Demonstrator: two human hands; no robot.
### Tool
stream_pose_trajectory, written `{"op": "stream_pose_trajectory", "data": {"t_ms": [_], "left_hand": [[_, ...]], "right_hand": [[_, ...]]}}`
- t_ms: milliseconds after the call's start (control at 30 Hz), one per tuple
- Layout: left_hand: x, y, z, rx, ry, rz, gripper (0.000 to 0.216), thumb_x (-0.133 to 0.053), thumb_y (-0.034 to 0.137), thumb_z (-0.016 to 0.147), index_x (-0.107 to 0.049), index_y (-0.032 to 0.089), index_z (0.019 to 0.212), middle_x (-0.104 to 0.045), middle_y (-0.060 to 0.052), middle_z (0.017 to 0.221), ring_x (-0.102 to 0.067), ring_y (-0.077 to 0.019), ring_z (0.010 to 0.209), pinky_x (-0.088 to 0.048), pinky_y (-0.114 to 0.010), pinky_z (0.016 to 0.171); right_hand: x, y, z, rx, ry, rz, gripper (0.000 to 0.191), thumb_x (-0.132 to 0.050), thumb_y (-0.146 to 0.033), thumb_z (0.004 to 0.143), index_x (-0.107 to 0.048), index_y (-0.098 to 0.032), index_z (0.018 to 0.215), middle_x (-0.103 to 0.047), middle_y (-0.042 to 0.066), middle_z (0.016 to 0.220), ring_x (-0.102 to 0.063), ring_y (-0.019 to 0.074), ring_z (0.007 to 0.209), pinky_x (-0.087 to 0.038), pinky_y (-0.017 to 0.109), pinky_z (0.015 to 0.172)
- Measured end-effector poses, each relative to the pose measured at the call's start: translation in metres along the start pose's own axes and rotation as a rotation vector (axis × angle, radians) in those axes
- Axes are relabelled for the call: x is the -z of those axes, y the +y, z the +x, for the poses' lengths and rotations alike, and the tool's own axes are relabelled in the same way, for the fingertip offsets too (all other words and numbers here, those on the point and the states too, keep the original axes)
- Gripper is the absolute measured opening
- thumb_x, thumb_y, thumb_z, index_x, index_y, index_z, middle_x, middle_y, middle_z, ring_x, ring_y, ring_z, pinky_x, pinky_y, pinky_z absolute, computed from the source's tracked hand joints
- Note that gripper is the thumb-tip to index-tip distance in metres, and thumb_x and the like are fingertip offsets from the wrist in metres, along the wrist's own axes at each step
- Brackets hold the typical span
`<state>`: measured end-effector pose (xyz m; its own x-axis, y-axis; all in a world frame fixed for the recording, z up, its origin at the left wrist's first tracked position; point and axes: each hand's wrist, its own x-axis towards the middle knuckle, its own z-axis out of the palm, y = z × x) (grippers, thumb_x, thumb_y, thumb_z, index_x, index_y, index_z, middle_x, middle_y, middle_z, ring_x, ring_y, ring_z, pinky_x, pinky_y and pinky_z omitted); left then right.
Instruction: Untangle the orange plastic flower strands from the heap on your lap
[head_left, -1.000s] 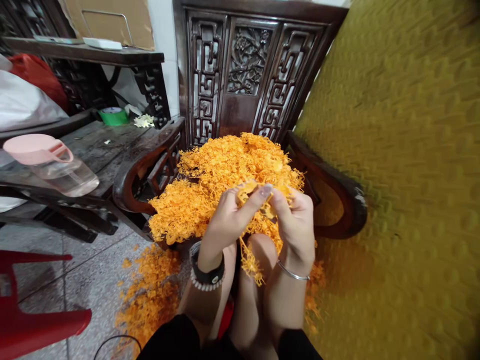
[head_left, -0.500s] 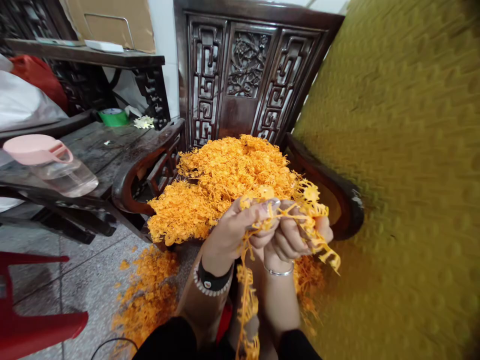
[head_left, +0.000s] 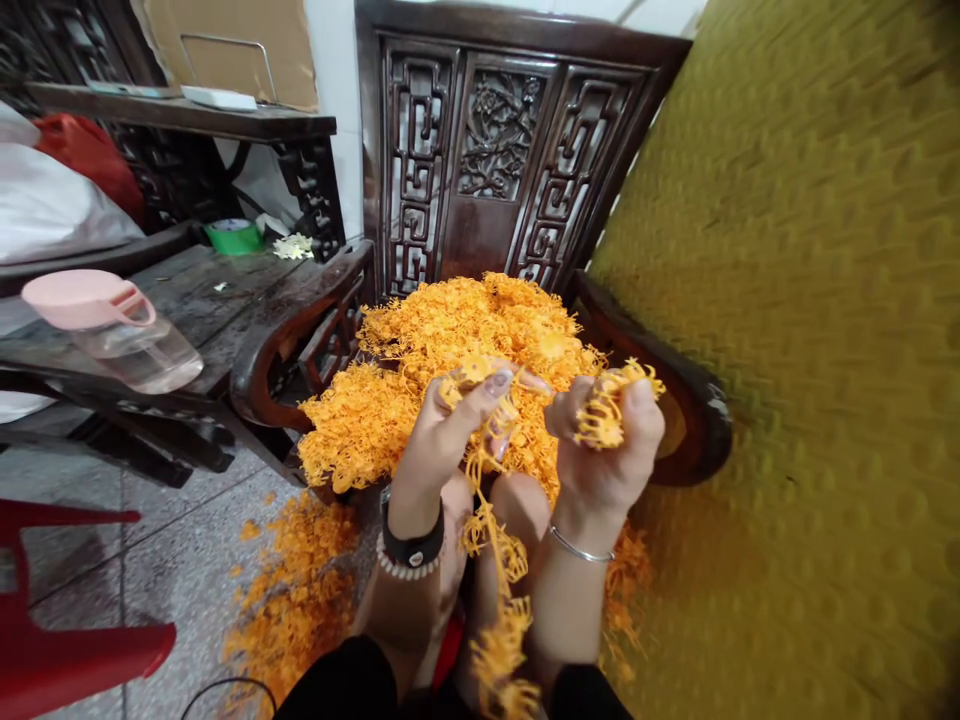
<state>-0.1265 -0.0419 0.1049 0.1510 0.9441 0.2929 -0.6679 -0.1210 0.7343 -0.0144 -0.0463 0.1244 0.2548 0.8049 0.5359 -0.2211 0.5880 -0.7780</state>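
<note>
My left hand (head_left: 442,440) pinches a strand of orange plastic flower pieces (head_left: 495,545) between thumb and fingers. The strand dangles over my knees and down past the bottom of the view. Apart from it, at the right, my right hand (head_left: 600,475) is closed around a small bunch of orange plastic flower pieces (head_left: 604,415), spiky bits poking out above the palm. Behind both hands, a large heap of the same orange pieces (head_left: 457,320) covers the seat of a carved dark wooden chair (head_left: 480,230).
More orange pieces (head_left: 300,590) lie on the speckled floor. At the left, a pink-lidded bottle (head_left: 142,345) and green tape roll (head_left: 234,237) rest on a dark bench. A red stool (head_left: 82,650) is at lower left. A yellow-green textured surface (head_left: 810,350) fills the right.
My hands have come apart, the left moving left and the right turning upward with a bunch of orange pieces. The strand now hangs from my left hand alone.
</note>
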Motion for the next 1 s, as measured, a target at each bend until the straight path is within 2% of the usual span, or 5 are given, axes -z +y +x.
{"op": "stream_pose_trajectory", "data": {"t_ms": [233,400,700,867,1000], "left_hand": [[-0.005,0.006,-0.003,-0.037,0.048,0.175,0.024,-0.062,0.040,0.077,-0.063,0.017,0.072,-0.055,0.000,0.061,-0.047,-0.0076,0.054,-0.040,-0.021,0.051],[-0.015,0.001,0.003,-0.058,-0.077,0.318,0.028,-0.060,0.035,0.080,-0.058,0.017,0.058,-0.056,-0.002,0.061,-0.052,-0.0100,0.061,-0.045,-0.023,0.064],[-0.005,-0.009,0.005,0.035,-0.218,0.409,0.027,-0.065,0.034,0.074,-0.051,0.017,0.057,-0.042,0.003,0.056,-0.040,-0.0082,0.053,-0.037,-0.021,0.049],[-0.008,-0.002,0.002,0.203,-0.365,0.081,0.030,-0.069,0.037,0.069,-0.054,0.017,0.053,-0.037,0.004,0.047,-0.036,-0.0076,0.044,-0.037,-0.023,0.045],[-0.022,-0.001,-0.009,0.283,-0.375,-0.195,0.030,-0.076,0.034,0.062,-0.054,0.018,0.049,-0.032,0.004,0.043,-0.032,-0.0073,0.040,-0.036,-0.023,0.039]], "right_hand": [[0.004,0.010,-0.001,0.105,0.220,-0.505,0.043,-0.054,-0.047,0.081,-0.031,-0.021,0.055,-0.027,-0.005,0.053,-0.027,0.0070,0.046,-0.025,0.023,0.042],[-0.002,0.008,-0.003,0.059,0.203,-0.400,0.042,-0.053,-0.046,0.082,-0.032,-0.021,0.055,-0.028,-0.005,0.054,-0.030,0.0078,0.046,-0.026,0.022,0.041],[-0.001,-0.002,-0.002,-0.036,0.042,-0.442,0.037,-0.064,-0.043,0.073,-0.042,-0.020,0.055,-0.036,-0.004,0.053,-0.032,0.0070,0.047,-0.032,0.022,0.044],[-0.004,-0.004,-0.007,-0.126,0.056,-0.127,0.033,-0.060,-0.040,0.072,-0.037,-0.023,0.056,-0.033,-0.005,0.050,-0.030,0.0090,0.041,-0.028,0.025,0.039],[0.003,-0.003,-0.013,-0.104,-0.090,-0.167,0.043,-0.042,-0.058,0.074,-0.028,-0.024,0.053,-0.022,-0.006,0.043,-0.026,0.0111,0.036,-0.027,0.028,0.035]]}}
